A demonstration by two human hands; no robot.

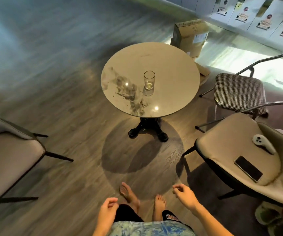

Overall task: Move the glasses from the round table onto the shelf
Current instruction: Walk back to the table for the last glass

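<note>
One tall clear glass (149,83) stands upright near the middle of the round marble-topped table (171,68), which rests on a black pedestal foot. Both my hands hang low at the bottom of the view, well short of the table. My left hand (108,208) is loosely curled and holds nothing. My right hand (183,193) has its fingers slightly apart and is likewise empty. No shelf shows in this view.
A grey chair (9,154) stands at left. At right, a beige chair (236,154) carries a phone (248,168) and a white controller (263,143), beyond it a checkered chair (238,90). Cardboard boxes (191,34) sit behind the table. Slippers (272,217) lie at bottom right.
</note>
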